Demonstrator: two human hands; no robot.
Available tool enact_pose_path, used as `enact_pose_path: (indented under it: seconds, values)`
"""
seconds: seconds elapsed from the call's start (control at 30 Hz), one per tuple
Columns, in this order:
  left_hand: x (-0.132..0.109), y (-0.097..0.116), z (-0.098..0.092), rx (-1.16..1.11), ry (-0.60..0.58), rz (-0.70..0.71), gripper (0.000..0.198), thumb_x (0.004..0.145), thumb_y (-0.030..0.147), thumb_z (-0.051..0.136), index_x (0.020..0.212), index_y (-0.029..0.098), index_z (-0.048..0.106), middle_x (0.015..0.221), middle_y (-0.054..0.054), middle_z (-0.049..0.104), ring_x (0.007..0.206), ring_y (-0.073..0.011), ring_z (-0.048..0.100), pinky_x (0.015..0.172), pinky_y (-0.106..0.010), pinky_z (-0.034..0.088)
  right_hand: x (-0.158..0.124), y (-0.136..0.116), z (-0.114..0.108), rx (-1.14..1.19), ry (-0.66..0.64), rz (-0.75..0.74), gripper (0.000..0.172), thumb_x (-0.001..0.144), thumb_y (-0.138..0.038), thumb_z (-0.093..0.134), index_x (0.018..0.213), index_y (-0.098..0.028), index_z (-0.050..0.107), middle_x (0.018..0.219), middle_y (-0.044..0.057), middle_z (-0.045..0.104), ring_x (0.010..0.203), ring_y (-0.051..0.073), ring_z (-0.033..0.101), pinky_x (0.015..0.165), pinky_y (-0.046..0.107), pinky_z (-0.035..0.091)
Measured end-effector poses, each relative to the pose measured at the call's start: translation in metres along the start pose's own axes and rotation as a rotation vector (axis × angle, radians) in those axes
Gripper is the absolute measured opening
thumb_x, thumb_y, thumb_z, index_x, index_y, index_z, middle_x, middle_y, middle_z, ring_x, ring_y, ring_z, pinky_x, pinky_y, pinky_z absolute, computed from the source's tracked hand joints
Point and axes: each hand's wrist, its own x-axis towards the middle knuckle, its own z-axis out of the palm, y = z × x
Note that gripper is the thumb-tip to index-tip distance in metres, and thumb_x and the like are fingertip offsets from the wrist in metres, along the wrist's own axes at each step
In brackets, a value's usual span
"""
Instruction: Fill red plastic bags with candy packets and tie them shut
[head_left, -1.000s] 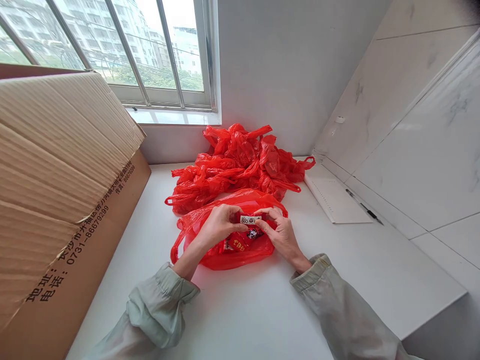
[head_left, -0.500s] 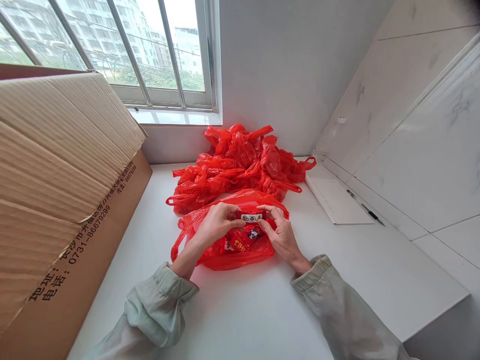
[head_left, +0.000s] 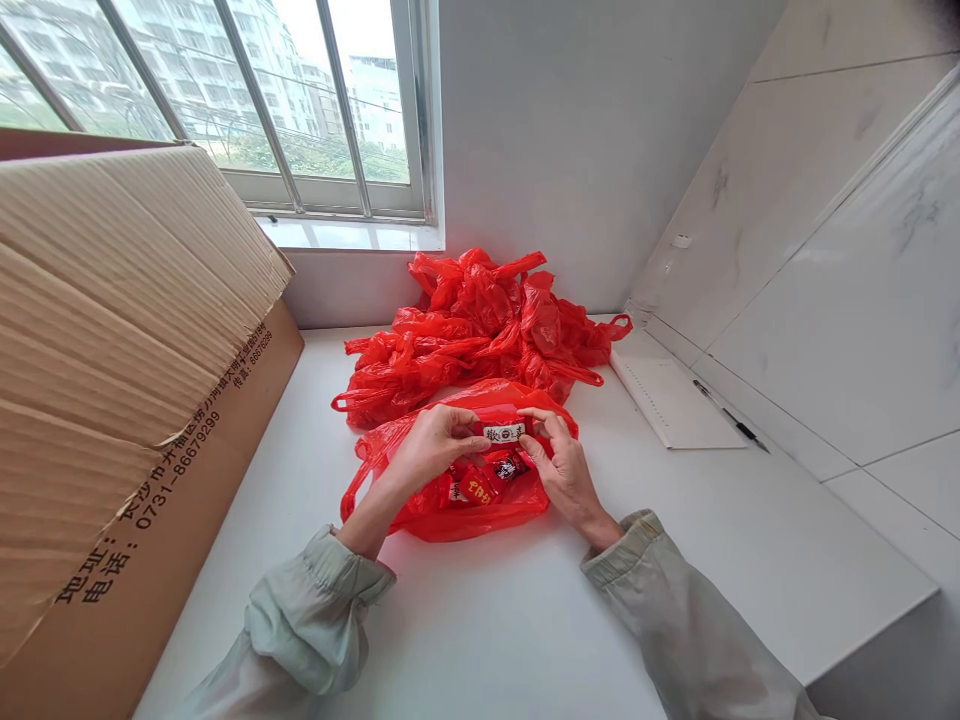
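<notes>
My left hand (head_left: 442, 440) and my right hand (head_left: 559, 462) pinch opposite ends of a small red wrapped candy (head_left: 504, 433) with a white label and black characters. They hold it level above an open red plastic bag (head_left: 427, 520) lying on the white table. Inside the bag, below my fingers, are several more wrapped pieces, among them a red packet with gold characters (head_left: 478, 487) and a dark red one with white print (head_left: 508, 466). My fingertips cover the candy's two ends.
Behind the bag, a heap of knotted red plastic bags (head_left: 480, 320) rests against the wall. To the left stands a large cardboard box (head_left: 217, 440). A white notepad (head_left: 675, 400) and a pen (head_left: 731, 415) lie at the right, near a clear bottle (head_left: 664, 275).
The candy has shifted very slightly between my fingers, and my right thumb has moved a little, so more of the label's right end shows. Everything else stays in place.
</notes>
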Motion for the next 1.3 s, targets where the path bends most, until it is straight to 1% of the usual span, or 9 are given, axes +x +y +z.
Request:
enact_pose_path:
  seconds: [0.17,0.37,0.53,0.67,0.77,0.9,1.07,1.17,1.3]
  values:
    - [-0.002,0.003,-0.001,0.041,-0.025,0.005,0.020,0.071,0.035,0.064,0.067,0.016,0.058,0.063,0.001,0.063,0.060,-0.0142,0.057,0.054,-0.023,0.039,0.000,-0.003,-0.001,-0.064,0.038,-0.018,0.029,0.094,-0.028,0.048,0.120,-0.024,0.058,0.112,0.007,0.065,0.109,0.023,0.058,0.098,0.042,0.046]
    - [-0.003,0.007,-0.003,0.115,-0.017,0.022,0.016,0.071,0.030,0.062,0.066,0.016,0.060,0.059,0.002,0.059,0.056,-0.0121,0.050,0.053,-0.023,0.036,0.000,-0.002,0.000,-0.063,0.018,-0.011,0.030,0.094,-0.029,0.048,0.121,-0.023,0.058,0.114,0.008,0.064,0.108,0.024,0.058,0.097,0.042,0.046]
    - [-0.005,0.007,-0.005,0.165,-0.025,0.022,0.021,0.076,0.035,0.062,0.073,0.015,0.064,0.061,0.002,0.059,0.056,-0.0123,0.049,0.053,-0.023,0.035,0.000,-0.001,0.000,-0.061,0.024,-0.007,0.031,0.093,-0.029,0.048,0.121,-0.023,0.058,0.114,0.008,0.065,0.107,0.024,0.059,0.097,0.042,0.046]
    - [-0.005,0.008,-0.006,0.178,0.024,0.042,0.033,0.083,0.045,0.055,0.075,0.015,0.066,0.068,-0.001,0.064,0.060,-0.0142,0.055,0.056,-0.024,0.040,0.000,-0.001,-0.001,-0.069,0.028,-0.027,0.031,0.093,-0.028,0.048,0.121,-0.022,0.059,0.111,0.008,0.065,0.107,0.023,0.058,0.097,0.041,0.046]
    - [-0.004,0.010,-0.006,0.209,0.057,0.059,0.030,0.082,0.040,0.052,0.070,0.015,0.065,0.067,-0.002,0.066,0.063,-0.0153,0.059,0.060,-0.024,0.043,-0.001,-0.001,-0.001,-0.084,0.022,-0.035,0.031,0.093,-0.028,0.047,0.121,-0.023,0.059,0.110,0.008,0.065,0.106,0.023,0.058,0.098,0.042,0.045]
    - [-0.005,0.013,-0.006,0.230,0.041,0.012,0.028,0.080,0.037,0.050,0.067,0.017,0.064,0.066,-0.003,0.069,0.064,-0.0178,0.064,0.062,-0.025,0.047,-0.001,-0.002,0.000,-0.088,0.018,-0.033,0.032,0.093,-0.029,0.046,0.122,-0.023,0.059,0.113,0.008,0.065,0.108,0.024,0.057,0.099,0.043,0.045]
    - [-0.005,0.014,-0.004,0.192,0.012,-0.056,0.025,0.080,0.032,0.049,0.064,0.018,0.061,0.067,-0.004,0.072,0.064,-0.0197,0.068,0.062,-0.025,0.049,-0.001,0.000,0.001,-0.055,0.043,0.013,0.033,0.092,-0.031,0.049,0.123,-0.022,0.058,0.104,0.008,0.064,0.097,0.023,0.061,0.095,0.044,0.048]
    - [-0.006,0.015,-0.003,0.193,0.016,-0.069,0.024,0.081,0.029,0.047,0.065,0.018,0.060,0.067,-0.004,0.073,0.065,-0.0201,0.069,0.062,-0.025,0.050,0.000,0.000,0.002,-0.053,0.077,0.014,0.034,0.092,-0.031,0.051,0.123,-0.021,0.058,0.099,0.008,0.062,0.093,0.022,0.062,0.094,0.043,0.048]
    - [-0.007,0.017,-0.002,0.285,0.051,-0.046,0.026,0.084,0.025,0.044,0.065,0.017,0.061,0.063,-0.002,0.070,0.059,-0.0180,0.067,0.058,-0.025,0.047,0.000,0.001,0.002,-0.093,0.110,-0.029,0.031,0.093,-0.029,0.052,0.122,-0.022,0.059,0.102,0.008,0.061,0.092,0.021,0.062,0.093,0.040,0.049]
